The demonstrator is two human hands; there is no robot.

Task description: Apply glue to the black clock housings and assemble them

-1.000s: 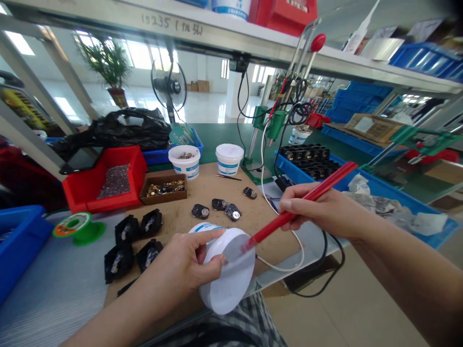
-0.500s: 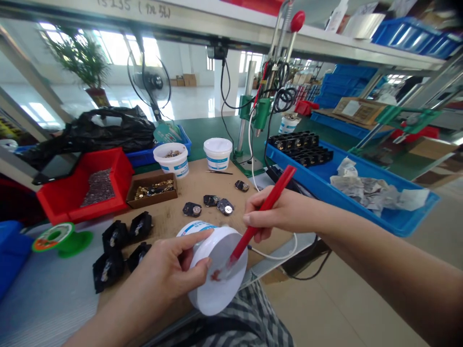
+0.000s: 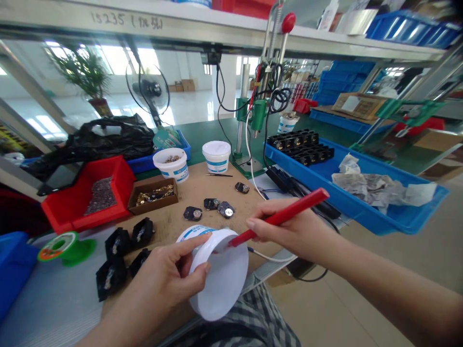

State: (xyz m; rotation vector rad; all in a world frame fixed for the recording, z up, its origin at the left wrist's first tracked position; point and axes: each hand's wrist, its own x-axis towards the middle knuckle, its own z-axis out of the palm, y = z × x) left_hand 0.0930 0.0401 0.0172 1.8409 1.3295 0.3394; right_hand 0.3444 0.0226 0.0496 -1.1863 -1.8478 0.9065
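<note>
My left hand (image 3: pixel 173 270) is closed on the rim of a white plastic tub (image 3: pixel 227 284), tilted with its mouth toward me. Part of a blue-and-white label shows behind the fingers. My right hand (image 3: pixel 275 224) grips a red-handled brush (image 3: pixel 298 207) like a pen. Its pale, blurred tip is inside the tub near the upper rim. Just beyond the tub, several small black parts with round metal discs (image 3: pixel 226 209) lie on the brown board (image 3: pixel 191 185). Several black housings (image 3: pixel 112 277) stand beside my left forearm.
A red bin (image 3: pixel 63 207), a small carton of brass pieces (image 3: pixel 154 195) and a green solder spool (image 3: pixel 68 248) are at left. White tubs (image 3: pixel 217 156) stand farther back. A green-clamped press (image 3: pixel 249 166) rises behind; a blue tray (image 3: pixel 361 193) lies right.
The brush tip has moved from a reddish smear on the tub's inside up to near the rim. Its handle now leans lower to the right. The reddish smear is no longer visible.
</note>
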